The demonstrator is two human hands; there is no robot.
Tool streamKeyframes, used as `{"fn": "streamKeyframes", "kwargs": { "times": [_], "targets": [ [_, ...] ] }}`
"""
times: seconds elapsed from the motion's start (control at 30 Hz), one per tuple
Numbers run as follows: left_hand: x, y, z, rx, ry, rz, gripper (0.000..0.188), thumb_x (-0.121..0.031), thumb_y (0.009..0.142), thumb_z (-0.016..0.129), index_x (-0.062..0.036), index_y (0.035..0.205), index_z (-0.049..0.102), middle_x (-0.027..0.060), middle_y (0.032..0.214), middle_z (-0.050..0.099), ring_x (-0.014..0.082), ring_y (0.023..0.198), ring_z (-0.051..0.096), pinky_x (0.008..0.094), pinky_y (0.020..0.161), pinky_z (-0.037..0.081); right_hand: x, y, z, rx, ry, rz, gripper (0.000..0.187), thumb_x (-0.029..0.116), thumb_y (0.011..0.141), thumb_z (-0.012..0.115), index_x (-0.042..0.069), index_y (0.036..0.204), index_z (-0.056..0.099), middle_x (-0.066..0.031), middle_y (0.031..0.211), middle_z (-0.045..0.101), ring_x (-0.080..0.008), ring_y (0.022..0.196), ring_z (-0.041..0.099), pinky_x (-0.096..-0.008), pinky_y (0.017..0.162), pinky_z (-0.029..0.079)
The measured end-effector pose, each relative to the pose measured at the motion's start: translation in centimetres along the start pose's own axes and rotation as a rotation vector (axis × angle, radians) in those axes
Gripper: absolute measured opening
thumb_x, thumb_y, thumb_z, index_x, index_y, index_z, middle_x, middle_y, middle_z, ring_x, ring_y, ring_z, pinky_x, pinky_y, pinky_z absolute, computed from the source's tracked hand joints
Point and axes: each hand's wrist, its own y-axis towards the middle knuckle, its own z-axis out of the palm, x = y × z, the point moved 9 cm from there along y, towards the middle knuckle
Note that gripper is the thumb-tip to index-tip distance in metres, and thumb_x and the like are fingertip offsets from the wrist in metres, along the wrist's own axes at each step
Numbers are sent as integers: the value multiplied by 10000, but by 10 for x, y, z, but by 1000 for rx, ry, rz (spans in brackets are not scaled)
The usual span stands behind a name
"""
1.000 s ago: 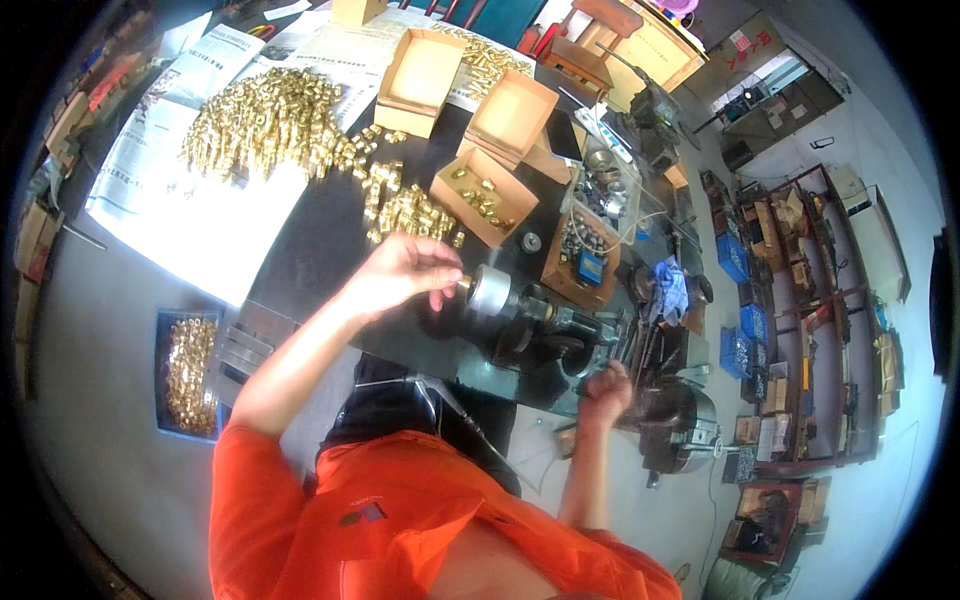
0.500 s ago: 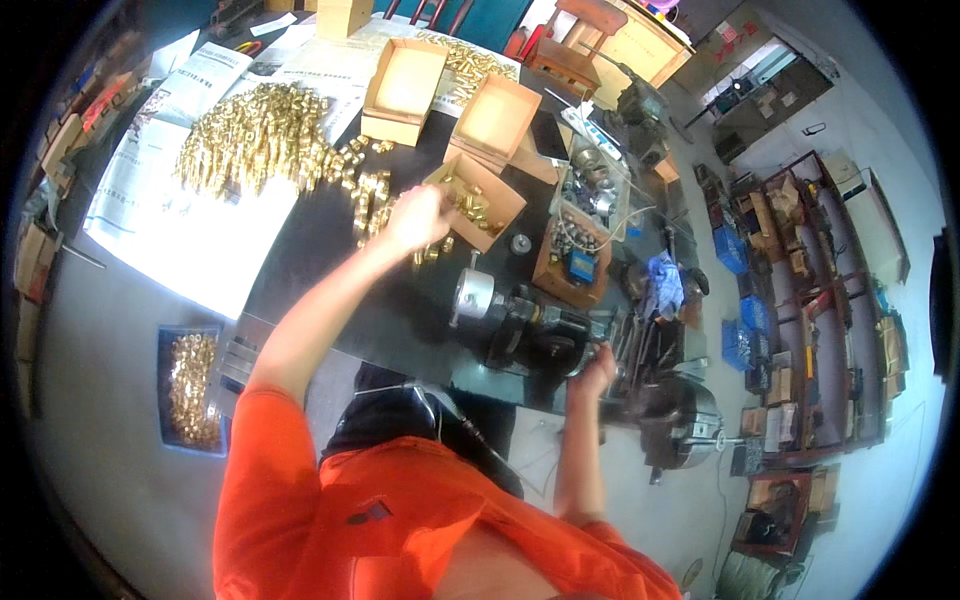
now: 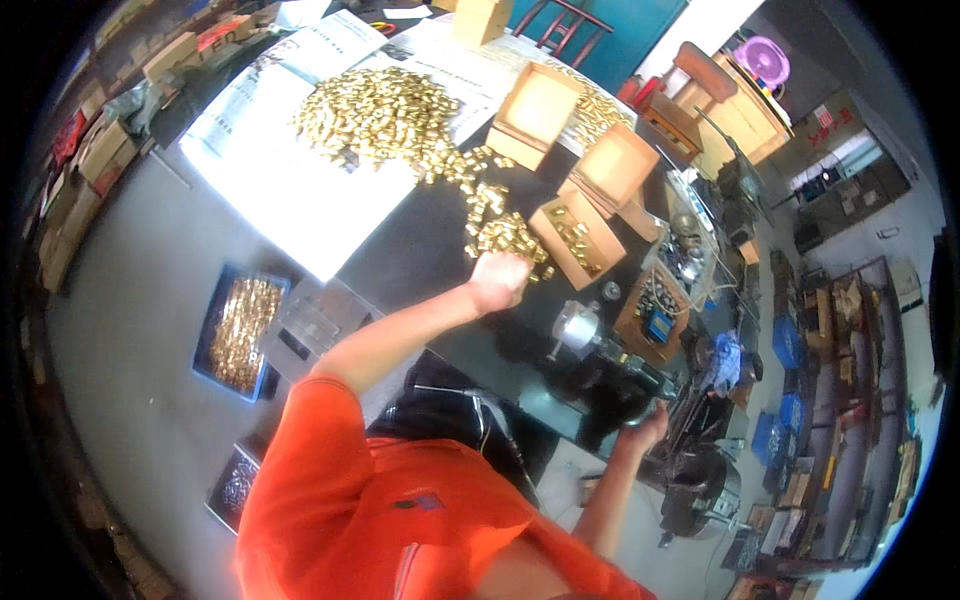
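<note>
My left hand (image 3: pixel 500 281) is closed at the near edge of a loose heap of brass fittings (image 3: pixel 508 234) on the dark tabletop. Its fingertips are hidden, so what it pinches cannot be made out. Just right of that heap stands a small open cardboard box (image 3: pixel 597 250) with some brass fittings inside. My right hand (image 3: pixel 645 428) is closed around the handle at the right end of a black bench machine. At the machine's left end sits a silver round chuck (image 3: pixel 576 326); I see no fitting in it clearly.
A large pile of brass fittings (image 3: pixel 380 112) lies on newspaper at the far left. Behind the small box are two open cardboard boxes (image 3: pixel 538 105). A tray of metal parts (image 3: pixel 650 310) stands right of it. Below the table's left edge is a blue crate (image 3: pixel 240 335) of brass pieces.
The view has swung left, shifting the scene rightward. My left hand has drawn back from beside the small box to the loose fittings. My right hand stays at the machine's handle.
</note>
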Motion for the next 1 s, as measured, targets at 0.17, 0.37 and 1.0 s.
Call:
{"fn": "streamKeyframes", "kwargs": {
  "times": [0.17, 0.37, 1.0],
  "targets": [
    [-10, -14, -14, -114, -57, 95, 157, -193, 671, 622, -62, 739, 570, 140, 637, 592, 312, 650, 611, 418, 559, 488, 3, -8, 10, -5, 63, -10, 243, 200, 806, 443, 54, 987, 515, -75, 932, 572, -235, 843, 557, -377, 744, 476],
    [-1, -14, -12, -124, -147, 39, 142, -190, 676, 611, -55, 707, 578, 144, 637, 595, 308, 638, 606, 406, 560, 486, 6, -17, 18, -29, 33, -10, 231, 213, 819, 441, 72, 977, 533, -57, 867, 581, -221, 818, 574, -380, 722, 491],
    [-57, -49, -75, 242, -1397, 122, 93, -7, 801, 601, 58, 864, 582, 90, 743, 619, 140, 645, 613, 239, 617, 496, 24, -40, 16, -158, -38, -106, 154, 142, 875, 428, 25, 885, 528, 55, 587, 313, -47, 486, 271, -197, 426, 217]
  ]
}}
